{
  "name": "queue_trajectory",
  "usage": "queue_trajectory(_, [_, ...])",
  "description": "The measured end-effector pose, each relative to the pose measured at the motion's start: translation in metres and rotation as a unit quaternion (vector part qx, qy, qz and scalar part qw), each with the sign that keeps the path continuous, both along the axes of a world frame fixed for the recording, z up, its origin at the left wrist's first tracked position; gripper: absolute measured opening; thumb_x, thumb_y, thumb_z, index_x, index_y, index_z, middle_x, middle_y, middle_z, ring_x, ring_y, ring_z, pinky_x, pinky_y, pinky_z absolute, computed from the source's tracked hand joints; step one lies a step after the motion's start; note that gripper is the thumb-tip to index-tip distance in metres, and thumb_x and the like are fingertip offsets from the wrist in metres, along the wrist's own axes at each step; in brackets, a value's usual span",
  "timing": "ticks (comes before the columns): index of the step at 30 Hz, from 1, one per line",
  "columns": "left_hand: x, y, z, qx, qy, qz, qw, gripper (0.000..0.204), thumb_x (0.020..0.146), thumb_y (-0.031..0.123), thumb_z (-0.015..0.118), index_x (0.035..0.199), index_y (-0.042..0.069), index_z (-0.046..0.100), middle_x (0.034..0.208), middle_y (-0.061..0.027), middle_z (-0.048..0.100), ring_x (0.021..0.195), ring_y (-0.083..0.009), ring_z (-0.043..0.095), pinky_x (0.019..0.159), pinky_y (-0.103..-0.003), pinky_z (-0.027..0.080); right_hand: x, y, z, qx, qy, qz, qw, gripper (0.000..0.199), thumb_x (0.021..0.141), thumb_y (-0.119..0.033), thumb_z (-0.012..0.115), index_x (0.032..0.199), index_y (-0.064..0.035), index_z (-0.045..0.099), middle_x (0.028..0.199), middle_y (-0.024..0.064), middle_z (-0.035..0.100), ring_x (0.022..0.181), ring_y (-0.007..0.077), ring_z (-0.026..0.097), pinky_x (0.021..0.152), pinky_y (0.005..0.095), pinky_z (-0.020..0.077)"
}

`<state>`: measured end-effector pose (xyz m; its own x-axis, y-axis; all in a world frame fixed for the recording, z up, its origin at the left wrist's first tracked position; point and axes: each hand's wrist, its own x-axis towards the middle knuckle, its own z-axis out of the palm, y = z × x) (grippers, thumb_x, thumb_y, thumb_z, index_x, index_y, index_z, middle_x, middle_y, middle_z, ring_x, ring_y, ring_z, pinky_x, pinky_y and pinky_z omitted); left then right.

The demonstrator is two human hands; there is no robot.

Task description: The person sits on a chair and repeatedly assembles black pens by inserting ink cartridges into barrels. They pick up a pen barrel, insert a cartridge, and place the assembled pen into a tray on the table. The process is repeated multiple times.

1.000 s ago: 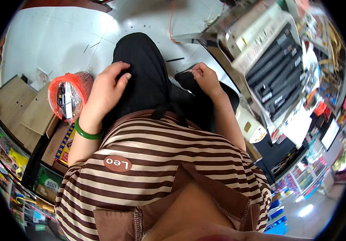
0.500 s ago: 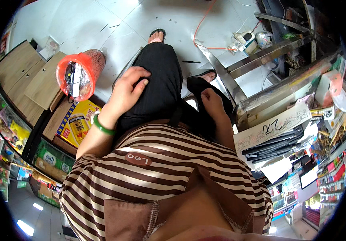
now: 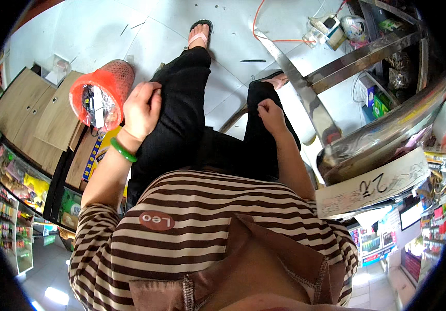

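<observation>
My left hand lies against the outer side of my left thigh, its fingers bent and drawn together. A green bangle circles that wrist. On my right thigh rests my right hand, curled into a loose fist. No object shows in either hand; the inner sides of the fingers are hidden. Under both hands are my black trousers. Close beside my left hand stands a red mesh bin with a red bag liner, holding black and clear plastic scraps.
Wooden cabinets stand at the left. At the right is a metal frame with a white card sign beside it. An orange cord runs to a power strip on the tiled floor. My sandalled feet are spread apart.
My left hand has shifted left toward the bin, and its fingers are closer together. My legs have spread and my feet show more. The right hand stays on the right thigh.
</observation>
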<state>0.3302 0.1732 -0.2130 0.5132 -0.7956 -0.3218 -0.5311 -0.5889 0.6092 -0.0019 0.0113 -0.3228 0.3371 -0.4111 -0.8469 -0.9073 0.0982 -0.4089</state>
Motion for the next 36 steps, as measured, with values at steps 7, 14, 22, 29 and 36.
queue_trajectory(7, [0.021,0.026,-0.007,-0.067,0.015,-0.009,0.998,0.009,0.079,0.0,0.054,0.087,0.001,0.058,0.073,-0.0137,0.053,0.068,-0.03,0.054,0.063,-0.033,0.045,-0.011,0.008,-0.143,-0.021,0.061,-0.021,0.998,0.019,0.077,-0.016,0.056,0.084,0.0012,0.058,0.068,0.0095,0.061,0.061,0.0166,0.059,0.058,0.0283,0.0461])
queue_trajectory(14, [0.012,0.037,-0.006,-0.093,0.013,-0.029,0.995,0.011,0.077,-0.001,0.056,0.086,0.003,0.059,0.072,-0.0117,0.053,0.066,-0.0276,0.054,0.062,-0.033,0.044,-0.002,0.017,-0.243,-0.189,-0.042,0.551,0.812,0.02,0.072,-0.011,0.055,0.088,-0.0014,0.06,0.07,0.0131,0.061,0.068,0.0265,0.062,0.057,0.0385,0.0493])
queue_trajectory(22, [0.028,0.047,-0.003,-0.117,0.02,-0.023,0.993,0.013,0.077,-0.003,0.055,0.089,0.0,0.059,0.071,-0.0112,0.054,0.063,-0.025,0.051,0.058,-0.032,0.042,-0.026,0.02,-0.309,-0.021,0.011,0.287,0.958,0.02,0.075,-0.017,0.05,0.086,-0.0038,0.06,0.078,0.0122,0.059,0.07,0.0259,0.059,0.059,0.0378,0.0501])
queue_trajectory(29, [0.033,0.043,-0.006,-0.082,0.033,-0.017,0.996,0.014,0.075,-0.003,0.054,0.088,0.0,0.059,0.069,-0.0101,0.051,0.059,-0.0218,0.049,0.055,-0.029,0.039,-0.049,0.007,-0.373,0.124,0.132,0.009,0.983,0.026,0.078,-0.02,0.055,0.101,-0.0083,0.054,0.089,0.0057,0.051,0.08,0.0215,0.05,0.063,0.0347,0.0477])
queue_trajectory(36, [0.037,0.041,-0.007,-0.04,0.036,-0.025,0.998,0.014,0.076,-0.005,0.05,0.088,-0.001,0.056,0.068,-0.0105,0.049,0.058,-0.0209,0.047,0.055,-0.028,0.037,0.018,0.002,-0.306,0.206,0.168,-0.33,0.906,0.036,0.08,-0.02,0.055,0.114,-0.0105,0.049,0.101,0.0035,0.045,0.093,0.0205,0.042,0.076,0.0378,0.0445])
